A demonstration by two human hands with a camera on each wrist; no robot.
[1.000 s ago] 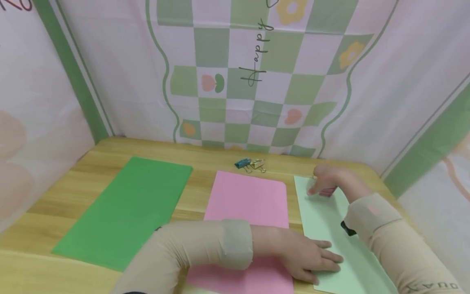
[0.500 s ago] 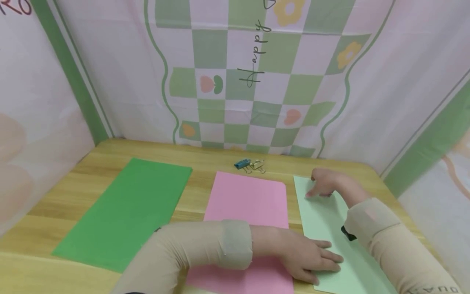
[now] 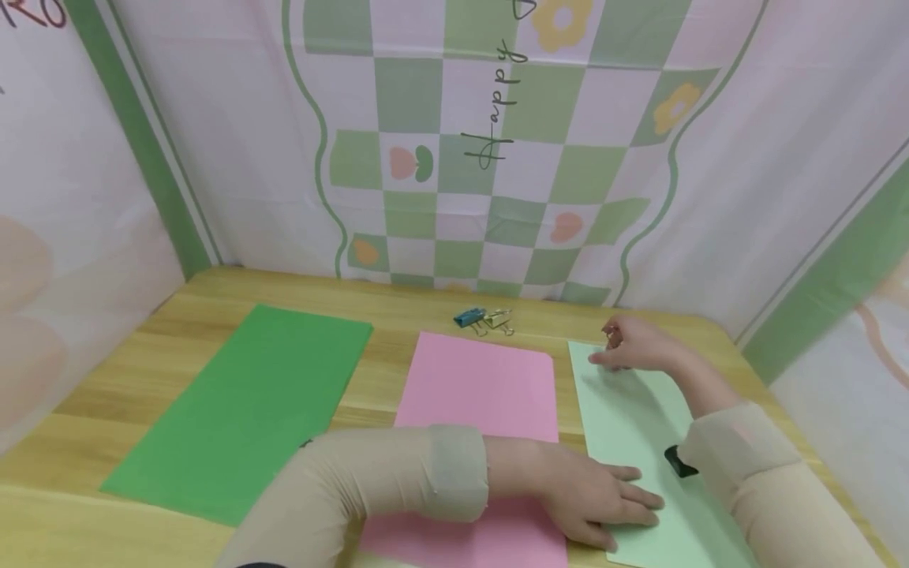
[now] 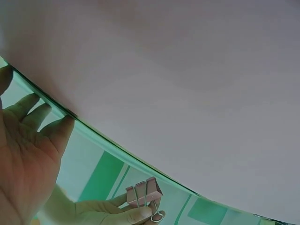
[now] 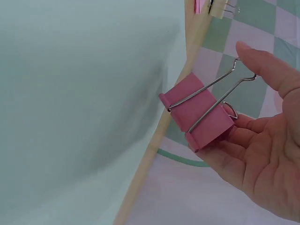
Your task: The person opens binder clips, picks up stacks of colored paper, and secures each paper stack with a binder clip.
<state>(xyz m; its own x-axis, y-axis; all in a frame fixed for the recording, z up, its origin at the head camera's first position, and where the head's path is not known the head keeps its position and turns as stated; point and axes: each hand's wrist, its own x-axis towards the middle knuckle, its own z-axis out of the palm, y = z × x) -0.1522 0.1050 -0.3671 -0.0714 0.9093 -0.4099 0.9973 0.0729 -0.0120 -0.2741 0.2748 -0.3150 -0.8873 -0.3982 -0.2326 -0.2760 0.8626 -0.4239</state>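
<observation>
A pink binder clip (image 5: 199, 117) is held by my right hand (image 3: 642, 345) over the far end of a pale green sheet (image 3: 628, 418). In the right wrist view, the thumb is at the end of a wire handle and the other fingers are under the clip's body. From overhead the hand mostly hides the clip. My left hand (image 3: 592, 493) rests with spread, straight fingers on the pale green sheet's left edge. Under that forearm lies a pink sheet (image 3: 483, 386), partly covered by the sleeve.
On the left of the wooden table (image 3: 398, 296) lies a bright green sheet (image 3: 248, 410). A blue binder clip (image 3: 469, 317) and a gold-coloured one (image 3: 496, 318) sit together at the back, before a checked cloth backdrop (image 3: 465, 213).
My right hand has lifted a little and shifted toward the sheet's far edge, turning the pink binder clip with it. The left hand has stayed in place.
</observation>
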